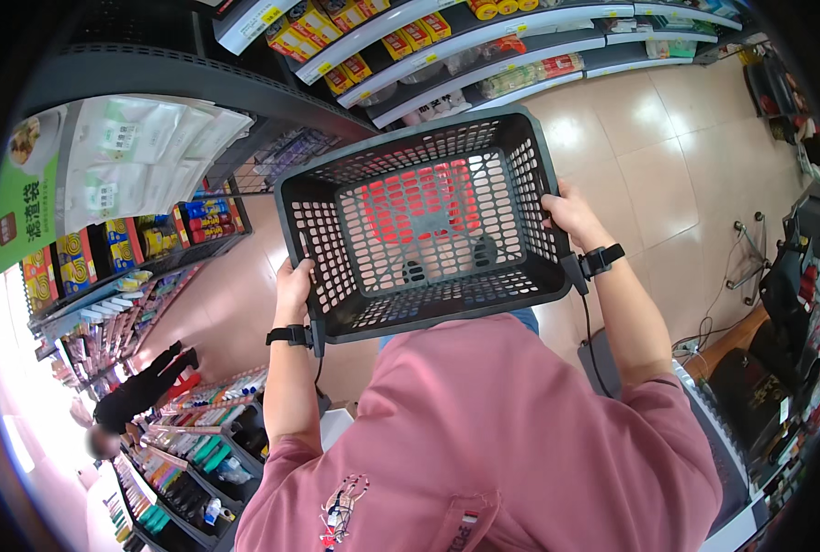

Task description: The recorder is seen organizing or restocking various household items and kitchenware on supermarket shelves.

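Note:
A dark plastic shopping basket (551,279) with perforated walls and floor is held out level in front of my body, its open top facing me. My left hand (293,286) grips the left end of it, fingertips hooked over the end wall. On the opposite end, my right hand (572,214) has its thumb over the wall and the other fingers partly hidden. Something red (417,200) shows through the floor holes; what it is, I cannot tell. Below, dark shoes (482,252) also show through the mesh.
Shelving with yellow and red boxes (306,31) runs ahead of the basket. White filter bags (127,152) hang at the left. A person in dark clothes (137,393) stands farther left beside stocked shelves (196,448). A wheeled stand base (752,259) and cables lie to the right on the tiled floor (651,172).

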`<state>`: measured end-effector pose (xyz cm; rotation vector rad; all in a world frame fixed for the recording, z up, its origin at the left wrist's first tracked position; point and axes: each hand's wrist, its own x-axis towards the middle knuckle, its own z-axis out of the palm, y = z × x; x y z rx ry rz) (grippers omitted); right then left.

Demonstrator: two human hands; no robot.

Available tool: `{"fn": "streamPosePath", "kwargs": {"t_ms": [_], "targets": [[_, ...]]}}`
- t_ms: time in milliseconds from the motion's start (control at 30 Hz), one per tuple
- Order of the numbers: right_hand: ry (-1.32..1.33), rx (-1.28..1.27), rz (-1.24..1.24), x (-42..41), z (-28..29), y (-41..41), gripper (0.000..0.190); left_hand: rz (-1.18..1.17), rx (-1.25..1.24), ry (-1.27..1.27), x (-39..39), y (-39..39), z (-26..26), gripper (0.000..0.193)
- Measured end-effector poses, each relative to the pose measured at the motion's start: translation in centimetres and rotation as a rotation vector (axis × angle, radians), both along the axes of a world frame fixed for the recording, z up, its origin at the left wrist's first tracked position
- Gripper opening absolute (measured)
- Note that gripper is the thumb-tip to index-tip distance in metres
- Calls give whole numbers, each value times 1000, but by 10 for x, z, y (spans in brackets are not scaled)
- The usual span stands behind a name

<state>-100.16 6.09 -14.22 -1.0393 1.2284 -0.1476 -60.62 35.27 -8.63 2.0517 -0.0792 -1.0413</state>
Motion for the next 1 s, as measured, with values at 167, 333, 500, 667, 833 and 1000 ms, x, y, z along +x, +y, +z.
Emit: {"fn": "streamPosePath", "kwargs": {"t_ms": [167,333,500,667,833,1000], "targets": [[-20,-30,-78,6,8,14,37,-49,5,-28,22,3,-11,26],[14,-89,-163,5,14,32,40,-153,-54,-4,40,-15,-23,25],[82,-194,-255,15,15,58,46,-294,-111,8,75,-29,-34,23],[108,-236,-308,-17,15,74,44,-356,-82,0,54,-55,-13,25],[78,-281,-354,-52,26,55,46,-402,-125,-34,27,-87,-1,23],[73,-365,-326,-94,20,34,49,-435,-202,-53,-6,-113,-3,24]]}}
